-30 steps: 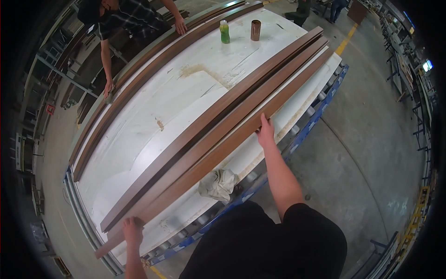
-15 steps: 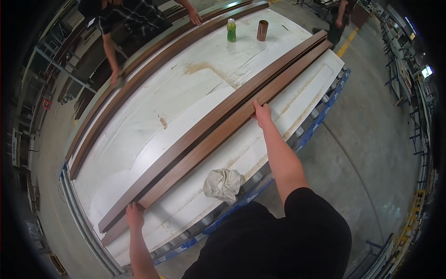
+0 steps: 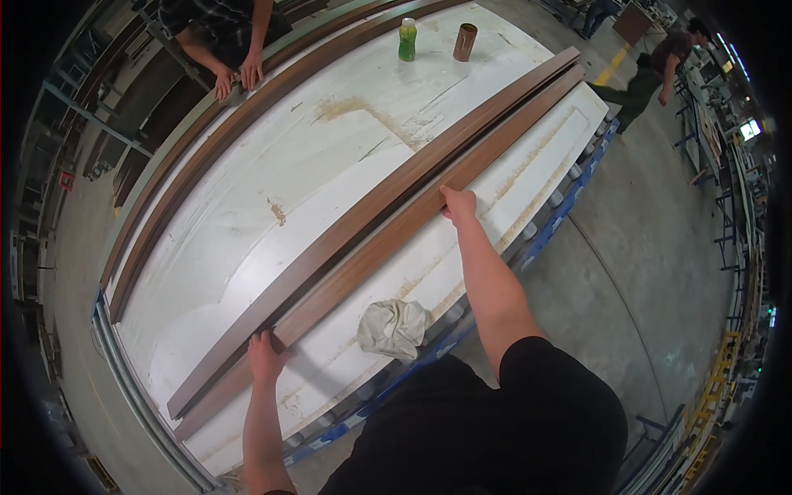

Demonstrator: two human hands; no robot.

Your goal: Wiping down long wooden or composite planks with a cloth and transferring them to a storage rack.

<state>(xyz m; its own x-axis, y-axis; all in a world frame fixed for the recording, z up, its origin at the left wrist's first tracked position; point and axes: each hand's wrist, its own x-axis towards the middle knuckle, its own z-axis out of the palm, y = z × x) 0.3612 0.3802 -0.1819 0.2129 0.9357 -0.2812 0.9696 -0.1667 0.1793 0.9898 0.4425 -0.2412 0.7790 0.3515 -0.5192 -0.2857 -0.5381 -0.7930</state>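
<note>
A long brown wooden strip (image 3: 396, 235) lies slanted across the big white bench (image 3: 330, 165), just beside a second brown strip (image 3: 371, 206) like it. The left hand (image 3: 264, 356) presses on its lower part and the right hand (image 3: 459, 203) on its middle, fingers curled over the edge, but how tightly they grip is hard to see. A crumpled white rag (image 3: 393, 327) sits near the strip, on the person's side.

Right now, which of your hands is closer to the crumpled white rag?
Left. The left hand rests on the long brown strip just left of the rag. The right hand presses the same strip much farther up the table.
</note>
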